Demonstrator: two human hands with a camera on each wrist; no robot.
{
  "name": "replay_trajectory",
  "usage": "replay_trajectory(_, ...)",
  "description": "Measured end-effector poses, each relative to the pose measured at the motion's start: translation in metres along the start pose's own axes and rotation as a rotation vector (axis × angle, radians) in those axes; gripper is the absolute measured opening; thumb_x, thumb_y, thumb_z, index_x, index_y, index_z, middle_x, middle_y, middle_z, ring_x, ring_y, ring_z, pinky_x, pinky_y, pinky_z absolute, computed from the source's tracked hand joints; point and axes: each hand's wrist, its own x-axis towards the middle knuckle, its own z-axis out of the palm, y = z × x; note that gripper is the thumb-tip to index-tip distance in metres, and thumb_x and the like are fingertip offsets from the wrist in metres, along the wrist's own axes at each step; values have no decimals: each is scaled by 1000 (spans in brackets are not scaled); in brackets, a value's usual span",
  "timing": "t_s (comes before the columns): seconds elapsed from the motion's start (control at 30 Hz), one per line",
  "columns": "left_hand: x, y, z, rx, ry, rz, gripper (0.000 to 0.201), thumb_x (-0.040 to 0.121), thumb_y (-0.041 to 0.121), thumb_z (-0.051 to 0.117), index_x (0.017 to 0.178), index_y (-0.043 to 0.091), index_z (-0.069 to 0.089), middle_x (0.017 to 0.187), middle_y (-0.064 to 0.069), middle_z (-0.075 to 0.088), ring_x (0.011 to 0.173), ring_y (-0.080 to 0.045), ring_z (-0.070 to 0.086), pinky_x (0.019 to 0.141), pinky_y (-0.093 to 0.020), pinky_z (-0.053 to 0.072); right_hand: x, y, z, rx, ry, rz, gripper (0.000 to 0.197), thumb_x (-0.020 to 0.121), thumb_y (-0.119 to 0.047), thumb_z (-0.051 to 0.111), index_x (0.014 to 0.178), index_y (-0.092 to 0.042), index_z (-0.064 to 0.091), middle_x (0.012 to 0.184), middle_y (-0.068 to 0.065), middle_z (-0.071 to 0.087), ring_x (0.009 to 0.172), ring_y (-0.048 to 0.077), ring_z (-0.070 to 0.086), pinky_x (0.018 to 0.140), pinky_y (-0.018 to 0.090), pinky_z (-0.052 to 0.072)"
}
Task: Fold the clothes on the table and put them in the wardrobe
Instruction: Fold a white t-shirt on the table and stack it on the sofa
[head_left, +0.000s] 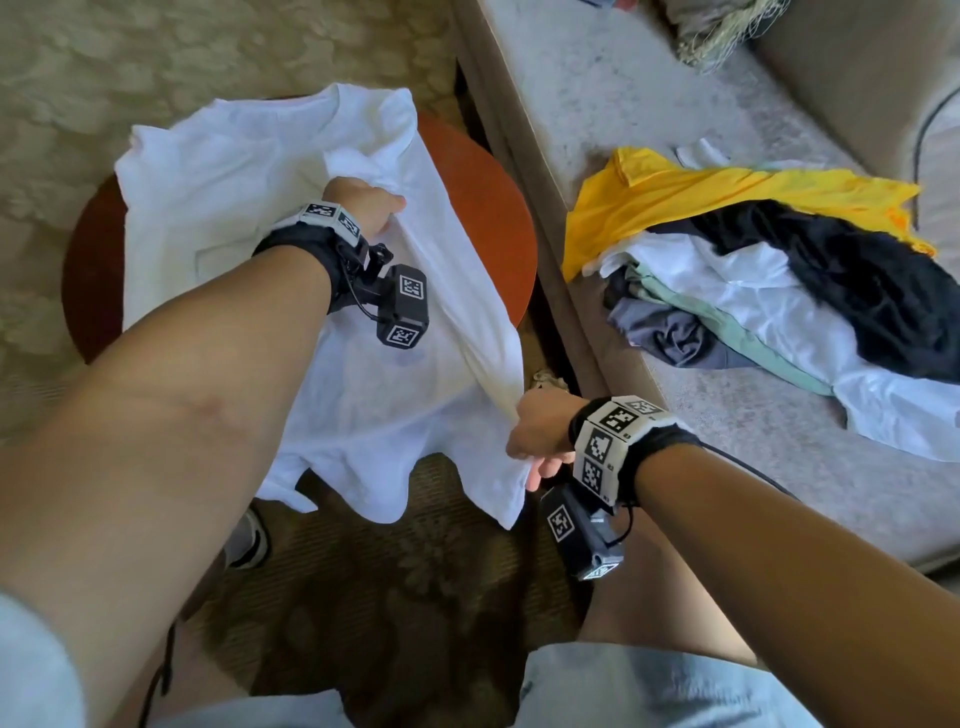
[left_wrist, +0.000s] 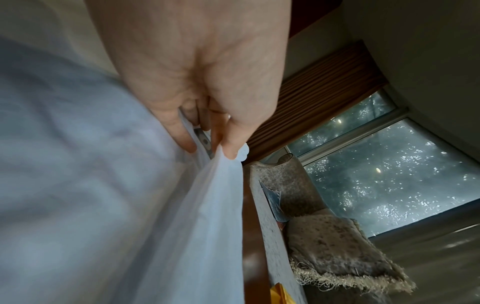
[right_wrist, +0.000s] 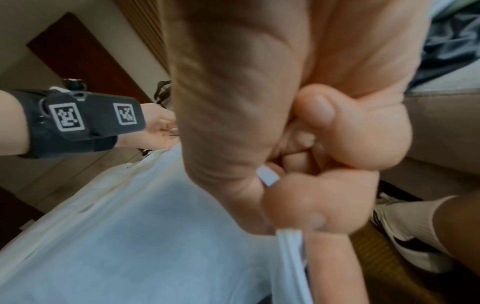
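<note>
The right hand (head_left: 537, 434) is nearest, off the table's near right edge, its fingers curled into a fist around the hem corner of a white T-shirt (head_left: 291, 249); in the right wrist view the thumb (right_wrist: 319, 115) folds over the curled fingers and a strip of white hem (right_wrist: 291, 242) comes out below them. From that grip a taut ridge of cloth runs up and away across the shirt to the left hand (head_left: 363, 205), which is over the middle of the table toward its far side. The left hand pinches a gathered fold of the shirt between thumb and fingertips (left_wrist: 231, 148), as the left wrist view shows, with the cloth falling away beneath it.

The white T-shirt lies spread over the round reddish-brown table (head_left: 488, 208), covering most of its top; its neck end reaches the far edge and its hem droops over the near edge. Bare wood shows along the right edge and at the left edge.

To the right of the table, well apart from the shirt, a grey sofa (head_left: 649, 104) carries a heap of clothes (head_left: 779, 291): a yellow garment (head_left: 727, 192) at the back, a black one (head_left: 857, 291) across the top, white, pale green and dark grey pieces under them. Beyond the heap, at the sofa's far end, sits a fringed cushion (head_left: 727, 31). A patterned carpet (head_left: 156, 62) lies under the table.
</note>
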Motion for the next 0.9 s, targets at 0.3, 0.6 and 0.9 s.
replay_trajectory(0.3, -3, -1, -3, -80, -12, -33, 44, 85, 23, 70, 121, 0, 60, 99, -6, 58, 89, -18, 58, 93, -31, 54, 12, -9, 11, 249, -395, 48, 40, 83, -47, 74, 102, -12, 65, 90, 8, 77, 65, 17, 64, 50, 23, 46)
replay_trajectory(0.6, -4, 0, -19, -350, 85, -100, 16, 77, 15, 74, 86, 9, 62, 84, 1, 65, 77, -13, 67, 61, -16, 53, 10, -10, -8, 42, -3, 56, 9, 79, -3, 58, 70, -5, 61, 70, 12, 63, 66, 26, 58, 64, 31, 50)
replay_trajectory(0.9, 6, -6, -30, -549, 93, -138, 32, 84, 8, 68, 113, -1, 62, 102, -11, 67, 77, -20, 71, 68, -30, 61, 46, -2, -18, 573, 236, -115, 35, 79, -11, 71, 114, -8, 70, 110, 5, 65, 97, 19, 60, 79, 29, 50)
